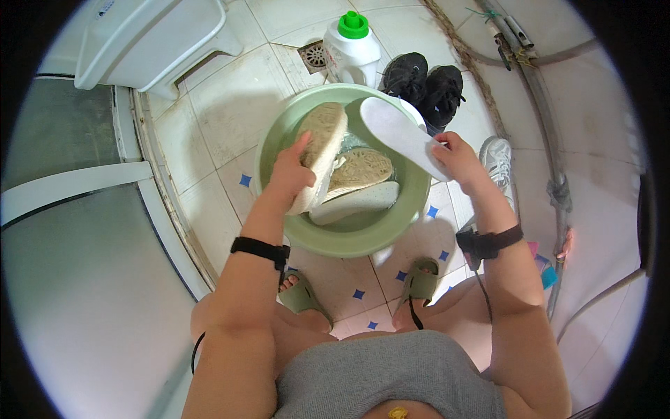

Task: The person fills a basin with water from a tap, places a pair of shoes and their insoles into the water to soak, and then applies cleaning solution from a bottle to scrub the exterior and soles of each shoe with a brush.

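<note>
My left hand is closed on a white shoe whose dirty, tan-stained sole faces up, tilted over the left side of a green basin. Between the fingers and thumb of my right hand is the narrow end of a white insole, held flat above the basin's right rim. Water lies in the basin. A second shoe, also with a stained sole up, rests in it. Next to that shoe, nearer me, is another pale insole.
A white bottle with a green cap stands behind the basin, beside a floor drain. Black shoes sit at the back right, a white sneaker at the right. Pipes run along the right wall; a white plastic stool is far left.
</note>
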A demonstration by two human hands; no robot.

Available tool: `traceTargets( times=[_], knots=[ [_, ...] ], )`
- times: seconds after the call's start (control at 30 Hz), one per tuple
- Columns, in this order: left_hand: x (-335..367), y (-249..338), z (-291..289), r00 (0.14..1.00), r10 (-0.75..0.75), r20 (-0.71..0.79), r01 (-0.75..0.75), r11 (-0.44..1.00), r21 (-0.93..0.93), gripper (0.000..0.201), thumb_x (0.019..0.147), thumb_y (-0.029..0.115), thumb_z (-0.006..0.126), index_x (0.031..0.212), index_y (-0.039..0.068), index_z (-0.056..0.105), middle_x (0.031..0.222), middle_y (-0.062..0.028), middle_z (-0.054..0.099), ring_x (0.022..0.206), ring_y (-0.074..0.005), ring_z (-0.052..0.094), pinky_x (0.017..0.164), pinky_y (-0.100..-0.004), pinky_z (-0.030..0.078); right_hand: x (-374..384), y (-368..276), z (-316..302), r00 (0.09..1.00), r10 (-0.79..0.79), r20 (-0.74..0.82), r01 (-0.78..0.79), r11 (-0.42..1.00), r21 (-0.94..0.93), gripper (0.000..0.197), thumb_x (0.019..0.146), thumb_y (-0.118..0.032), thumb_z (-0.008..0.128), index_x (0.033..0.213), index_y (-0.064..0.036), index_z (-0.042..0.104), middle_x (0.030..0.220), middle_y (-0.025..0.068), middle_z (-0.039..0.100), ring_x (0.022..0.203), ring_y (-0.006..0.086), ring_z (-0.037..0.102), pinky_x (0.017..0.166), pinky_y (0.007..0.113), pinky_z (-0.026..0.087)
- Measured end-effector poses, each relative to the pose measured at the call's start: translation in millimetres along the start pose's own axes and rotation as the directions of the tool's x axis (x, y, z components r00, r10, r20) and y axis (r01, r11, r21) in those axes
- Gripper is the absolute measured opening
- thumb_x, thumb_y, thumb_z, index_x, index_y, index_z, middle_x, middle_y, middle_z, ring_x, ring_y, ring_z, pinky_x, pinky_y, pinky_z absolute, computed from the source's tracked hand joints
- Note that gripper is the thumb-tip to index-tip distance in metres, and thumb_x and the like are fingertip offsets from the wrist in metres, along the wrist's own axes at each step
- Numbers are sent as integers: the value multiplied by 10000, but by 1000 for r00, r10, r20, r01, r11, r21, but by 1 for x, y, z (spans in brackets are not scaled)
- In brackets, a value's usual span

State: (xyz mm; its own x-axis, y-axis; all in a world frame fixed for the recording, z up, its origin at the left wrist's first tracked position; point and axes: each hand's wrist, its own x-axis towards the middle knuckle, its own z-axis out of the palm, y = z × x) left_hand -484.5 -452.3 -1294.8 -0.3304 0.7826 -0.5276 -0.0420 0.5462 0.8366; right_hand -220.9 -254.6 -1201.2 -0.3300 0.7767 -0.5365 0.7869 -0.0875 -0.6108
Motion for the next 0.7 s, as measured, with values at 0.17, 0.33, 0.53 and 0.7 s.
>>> traceTargets(
  times=[0.17, 0.33, 0.53, 0.7],
  knots=[
    [-18, 31, 60, 967, 223, -122, -24, 556, 831, 704, 683, 88, 638, 1331, 217, 393, 1397, -189, 296, 1311, -366, 238, 1032, -588, 150, -21, -4, 58, 721, -686, -97, 486, 600, -635, 455, 688, -31, 628, 1122, 14, 499, 1159, 212, 497, 1078, 362, 478, 920, 416, 395],
    [-20, 29, 64, 991, 108, -81, 23, 458, 889, 694, 728, 109, 623, 1342, 304, 366, 1461, -121, 212, 1312, -412, 209, 1033, -588, 160, -36, 15, 131, 757, -512, 406, 652, 550, -522, 530, 755, -41, 532, 1273, -48, 420, 1377, 190, 333, 1281, 393, 300, 1042, 528, 234],
    [-4, -7, 59, 999, -13, -50, 51, 412, 910, 821, 732, 236, 695, 1396, 349, 226, 1494, -77, 131, 1291, -432, 237, 1006, -593, 219, -23, 48, 159, 806, -289, 517, 583, 545, -603, 619, 810, -107, 526, 1381, -76, 287, 1459, 154, 203, 1307, 479, 175, 1037, 595, 169],
    [0, -21, 59, 998, -52, -40, 59, 446, 893, 708, 810, 183, 552, 1402, 353, 204, 1509, -68, 59, 1277, -418, 268, 1014, -580, 205, -6, 54, 160, 770, -206, 604, 595, 576, -561, 586, 835, -156, 499, 1379, -93, 293, 1478, 138, 149, 1320, 478, 128, 1031, 609, 167]
  ],
)
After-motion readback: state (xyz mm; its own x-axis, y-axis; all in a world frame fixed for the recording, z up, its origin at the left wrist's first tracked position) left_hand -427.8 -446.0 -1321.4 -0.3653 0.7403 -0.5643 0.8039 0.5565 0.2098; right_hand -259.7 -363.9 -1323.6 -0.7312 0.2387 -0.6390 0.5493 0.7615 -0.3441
